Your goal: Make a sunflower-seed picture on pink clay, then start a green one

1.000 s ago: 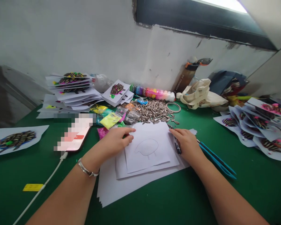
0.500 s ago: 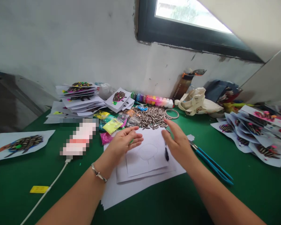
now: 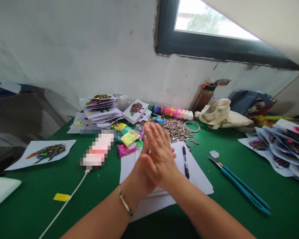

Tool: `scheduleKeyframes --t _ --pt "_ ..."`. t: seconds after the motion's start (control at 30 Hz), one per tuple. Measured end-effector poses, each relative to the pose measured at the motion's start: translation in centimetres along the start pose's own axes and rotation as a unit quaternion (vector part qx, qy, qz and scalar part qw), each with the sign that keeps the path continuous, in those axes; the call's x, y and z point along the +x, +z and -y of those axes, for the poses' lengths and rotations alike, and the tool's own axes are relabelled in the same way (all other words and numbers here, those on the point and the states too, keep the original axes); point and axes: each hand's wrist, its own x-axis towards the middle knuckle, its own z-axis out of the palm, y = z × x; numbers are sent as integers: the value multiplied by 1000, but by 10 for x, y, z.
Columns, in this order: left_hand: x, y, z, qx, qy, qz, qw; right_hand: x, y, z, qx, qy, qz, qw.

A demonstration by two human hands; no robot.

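Note:
My right hand (image 3: 161,156) lies palm to palm over my left hand (image 3: 142,177), fingers nearly straight and pressed together. Whatever is between the palms is hidden. A bracelet circles my left wrist. Both hands hover above a stack of white paper sheets (image 3: 201,182), covering most of the top sheet. On the paper, right of my hands, lies a black pen (image 3: 185,162). Small bags in yellow (image 3: 129,137) and pink (image 3: 126,150) lie just beyond my left hand. Behind my fingers spreads a heap of striped sunflower seeds (image 3: 175,127).
Blue-handled tweezers (image 3: 244,189) lie at right. Stacks of seed-decorated pictures stand at left (image 3: 102,114) and right (image 3: 284,146). A blurred-out pink item (image 3: 98,151) trails a white cable (image 3: 64,204). Along the wall are a bottle (image 3: 203,98) and a cloth bag (image 3: 219,114).
My hands were apart, with a small green piece showing at my left fingers. They have come together palm to palm, hiding that piece. The view has shifted slightly left.

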Motion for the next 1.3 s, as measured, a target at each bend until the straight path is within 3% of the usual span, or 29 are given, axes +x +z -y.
scheduleKeyframes --t 0.03,0.1,0.2,0.27,0.4,0.53,0.6,0.77,0.93,1.1,1.2,1.3 --pt "0 -7 -6 -32 -25 42 998 0 -2 -8 -21 16 -19 999" --pt "-1 -20 -18 -71 -33 73 994 -3 -3 -15 -53 43 -29 997" --pt "-4 -26 -24 -62 20 21 998 -10 -5 -3 -45 -59 40 996" --pt "-5 -23 -22 -69 5 18 997 -11 -7 4 -45 -89 56 993" --pt "-5 -19 -14 -106 -107 62 987 -3 -6 -20 -120 57 -30 991" --pt "-2 -23 -6 -100 -175 -2 979 2 -5 -56 -153 134 -51 978" --pt "-1 -26 -4 -83 -161 -21 983 0 -8 -62 -109 143 -50 982" --pt "1 -30 -10 -68 -142 -49 986 -11 -30 -55 162 154 6 975" --pt "2 -31 -9 -34 -125 -36 991 -22 -36 -48 213 136 102 962" --pt "4 -33 -9 -15 -147 -52 988 -20 -39 -52 274 157 60 947" --pt "8 -39 -18 21 -143 -91 985 -18 -46 -57 298 209 8 931" --pt "12 -46 -28 128 -88 -132 979 -17 -50 -65 406 302 -3 862"
